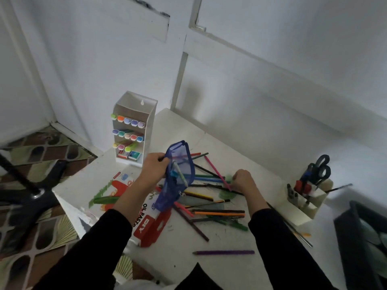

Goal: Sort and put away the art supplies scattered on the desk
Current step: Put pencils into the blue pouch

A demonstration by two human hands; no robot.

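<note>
my left grip (pixel 154 167) is curled round the rim of a soft, see-through blue mesh pouch (pixel 182 164), held up over the scuffed white surface (pixel 219 273) with its mouth gaping and a few pens inside. my right grip (pixel 244 182) pinches the near end of a thin pink pencil (pixel 216 172) in the heap of slim pencils (pixel 217 213). a flat red-and-white oil pastel box (pixel 150 225) lies below the pouch; a boxy white marker rack (pixel 132 130) stands behind.

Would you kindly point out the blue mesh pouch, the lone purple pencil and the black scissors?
blue mesh pouch (pixel 167 198): head view, lower mesh body.
purple pencil (pixel 224 252): head view, middle of shaft.
black scissors (pixel 321 167): head view, where handle loops meet.
</note>
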